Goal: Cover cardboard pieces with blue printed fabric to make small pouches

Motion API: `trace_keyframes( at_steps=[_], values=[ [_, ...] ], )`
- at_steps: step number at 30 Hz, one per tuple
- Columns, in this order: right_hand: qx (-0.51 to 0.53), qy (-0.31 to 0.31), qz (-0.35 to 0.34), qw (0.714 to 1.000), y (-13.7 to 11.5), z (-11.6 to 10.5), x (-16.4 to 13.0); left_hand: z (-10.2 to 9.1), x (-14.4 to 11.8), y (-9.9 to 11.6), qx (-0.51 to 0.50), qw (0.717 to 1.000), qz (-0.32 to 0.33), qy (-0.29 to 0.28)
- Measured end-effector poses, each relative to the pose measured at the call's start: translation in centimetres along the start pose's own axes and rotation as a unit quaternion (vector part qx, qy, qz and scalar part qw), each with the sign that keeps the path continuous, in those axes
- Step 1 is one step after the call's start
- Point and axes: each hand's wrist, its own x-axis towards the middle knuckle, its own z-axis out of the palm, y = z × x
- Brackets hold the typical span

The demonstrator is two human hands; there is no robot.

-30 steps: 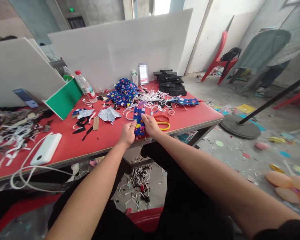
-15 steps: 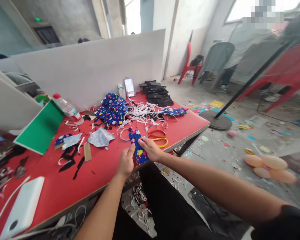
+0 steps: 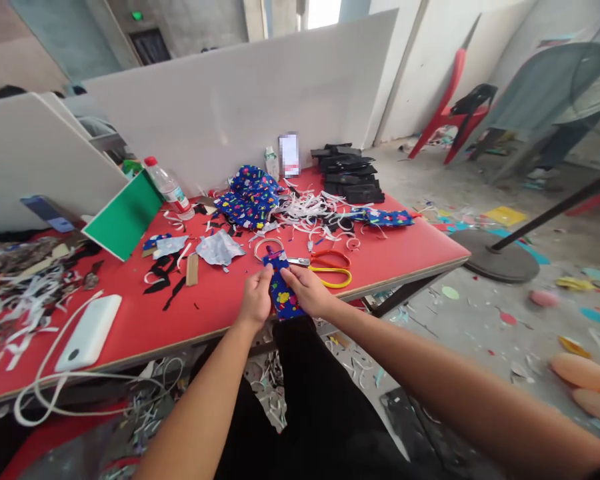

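A small blue piece of patterned fabric (image 3: 283, 293), with yellow and pink motifs, is held at the table's front edge. My left hand (image 3: 257, 298) pinches its left edge, thumb on top. From the other side my right hand (image 3: 311, 291) grips its right edge, also thumb up. Just behind the fabric lie scissors (image 3: 330, 268) with one orange and one yellow handle, and a pale ring-shaped band (image 3: 269, 249). Farther back sits a crumpled heap of the same blue fabric (image 3: 250, 200), beside a pile of white strips (image 3: 307, 210).
On the red table (image 3: 220, 293) are a bottle (image 3: 170, 190), a green board (image 3: 125, 217), a propped phone (image 3: 289, 155), stacked black pieces (image 3: 350, 175) and a white power bank (image 3: 89, 333) with a cable. A stand base (image 3: 495, 257) and balloons (image 3: 580, 373) are on the floor.
The view has swung left, showing more of the table's left side. Both hands keep hold of the fabric piece, with little change in grip.
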Motion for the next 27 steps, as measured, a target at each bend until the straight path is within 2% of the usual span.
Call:
trace_keyframes(
  at_steps=[8, 14, 21, 27],
  values=[
    [-0.055, -0.088, -0.022, 0.994, -0.6, -0.4, -0.1, 0.3, -0.5, -0.6, -0.027, 0.992, 0.056, 0.106],
    [-0.066, -0.129, -0.013, 0.989, -0.6, -0.6, -0.1, 0.9, -1.0, 0.0, 0.006, 0.987, 0.050, 0.156],
    [-0.050, -0.119, 0.038, 0.991, -0.8, -0.4, -0.2, 1.1, -1.5, 0.5, 0.047, 0.979, 0.049, 0.193],
    [0.008, -0.068, 0.041, 0.997, -1.4, -0.3, 0.1, 0.8, -1.9, 0.5, 0.056, 0.984, 0.037, 0.164]
  ],
)
